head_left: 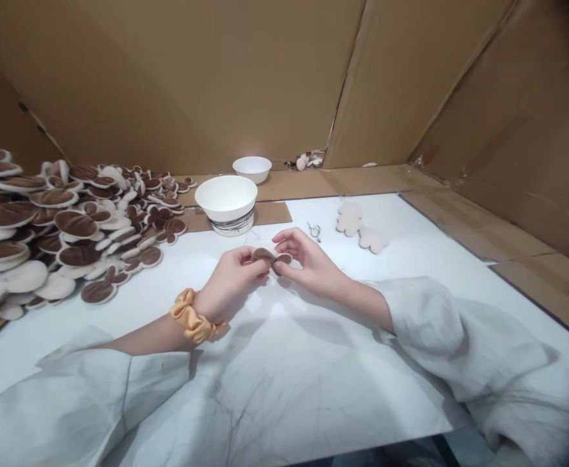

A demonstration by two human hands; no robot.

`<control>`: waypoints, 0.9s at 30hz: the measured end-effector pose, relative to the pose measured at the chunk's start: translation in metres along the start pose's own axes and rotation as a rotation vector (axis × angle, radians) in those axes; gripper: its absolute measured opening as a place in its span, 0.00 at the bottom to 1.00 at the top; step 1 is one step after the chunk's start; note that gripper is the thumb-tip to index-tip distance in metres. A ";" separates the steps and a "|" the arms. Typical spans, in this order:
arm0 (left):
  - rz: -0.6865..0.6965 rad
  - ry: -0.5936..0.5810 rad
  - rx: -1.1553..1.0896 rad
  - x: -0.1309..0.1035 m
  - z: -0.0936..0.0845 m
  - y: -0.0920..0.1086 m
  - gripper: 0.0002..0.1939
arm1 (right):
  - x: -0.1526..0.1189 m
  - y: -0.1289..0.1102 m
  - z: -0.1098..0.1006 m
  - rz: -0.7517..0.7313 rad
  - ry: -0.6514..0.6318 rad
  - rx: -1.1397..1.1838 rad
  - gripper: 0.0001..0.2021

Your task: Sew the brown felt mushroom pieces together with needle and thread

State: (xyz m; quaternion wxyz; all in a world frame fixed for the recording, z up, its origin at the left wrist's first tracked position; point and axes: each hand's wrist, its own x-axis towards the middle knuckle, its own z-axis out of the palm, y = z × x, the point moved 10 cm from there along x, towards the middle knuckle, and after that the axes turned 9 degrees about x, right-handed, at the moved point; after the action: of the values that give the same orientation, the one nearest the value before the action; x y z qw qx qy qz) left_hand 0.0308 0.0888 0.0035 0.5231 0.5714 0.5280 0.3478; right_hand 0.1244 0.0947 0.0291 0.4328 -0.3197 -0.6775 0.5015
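Brown lobed piece (263, 254) is held over the desk (284, 389), nearer us than the larger bowl (230, 224): our left grip (233, 275) pinches one side, thumb against fingers; our right grip (309, 263) pinches the other, upper fingers loosely spread.

Had a small brown piece (263, 253) right there, pinched between left hand (230, 275) and right hand (311, 263)! Showed two rounded lobes, side by side, meeting low in the middle, edges partly hidden by the grip.
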 end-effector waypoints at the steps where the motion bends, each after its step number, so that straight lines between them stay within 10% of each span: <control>1: -0.008 -0.003 0.005 0.000 0.000 -0.001 0.04 | 0.000 0.000 -0.001 0.005 0.011 0.017 0.14; 27: -0.048 0.054 0.036 -0.004 -0.004 -0.010 0.08 | -0.006 0.011 -0.001 0.256 0.085 0.257 0.15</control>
State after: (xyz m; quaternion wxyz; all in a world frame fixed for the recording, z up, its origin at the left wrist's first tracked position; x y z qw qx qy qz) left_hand 0.0237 0.0845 -0.0043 0.5065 0.5582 0.5619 0.3408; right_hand 0.1278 0.0928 0.0174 0.4310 -0.3666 -0.5426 0.6208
